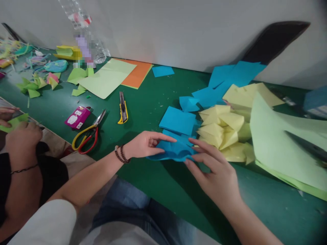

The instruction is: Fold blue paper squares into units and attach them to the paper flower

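A blue paper piece with a wavy front edge lies near the front of the green table. My left hand, with beaded bracelets on the wrist, reaches over its left side, thumb and index finger apart. On the right side, my right hand touches the paper's edge with its fingertips, fingers spread. Just behind is a stack of folded blue squares. Folded yellow paper pieces are heaped beyond my right fingers.
Scissors, a purple box and a yellow cutter lie to the left. Green sheets with a dark blade-like object are at the right. Another person's hands hold green paper at far left.
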The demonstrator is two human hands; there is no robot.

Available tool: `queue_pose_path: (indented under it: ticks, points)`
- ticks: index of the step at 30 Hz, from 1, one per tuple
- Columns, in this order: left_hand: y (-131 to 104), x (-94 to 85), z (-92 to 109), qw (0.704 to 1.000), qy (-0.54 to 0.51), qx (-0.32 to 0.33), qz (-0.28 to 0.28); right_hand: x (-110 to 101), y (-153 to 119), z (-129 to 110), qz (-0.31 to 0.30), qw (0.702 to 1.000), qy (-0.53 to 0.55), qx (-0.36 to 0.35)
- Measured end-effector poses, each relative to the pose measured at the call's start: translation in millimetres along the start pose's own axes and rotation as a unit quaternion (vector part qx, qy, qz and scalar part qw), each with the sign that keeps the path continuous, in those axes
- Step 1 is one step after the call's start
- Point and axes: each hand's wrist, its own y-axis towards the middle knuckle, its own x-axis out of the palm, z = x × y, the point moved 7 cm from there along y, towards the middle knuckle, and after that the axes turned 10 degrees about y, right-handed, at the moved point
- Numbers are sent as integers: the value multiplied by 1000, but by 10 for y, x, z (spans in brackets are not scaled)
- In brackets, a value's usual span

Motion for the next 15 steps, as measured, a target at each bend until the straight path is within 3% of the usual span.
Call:
queue_pose_path:
  ticks: [5,11,15]
  points:
    - [0,80,73,998,-50,25,-11,6,25,98,9,993,-12,117]
    - [31,83,86,998,-15,39,49,7,-17,206,32,979,20,199]
    - [42,107,48,999,1,18,47,52,-48,299,23,972,54,229]
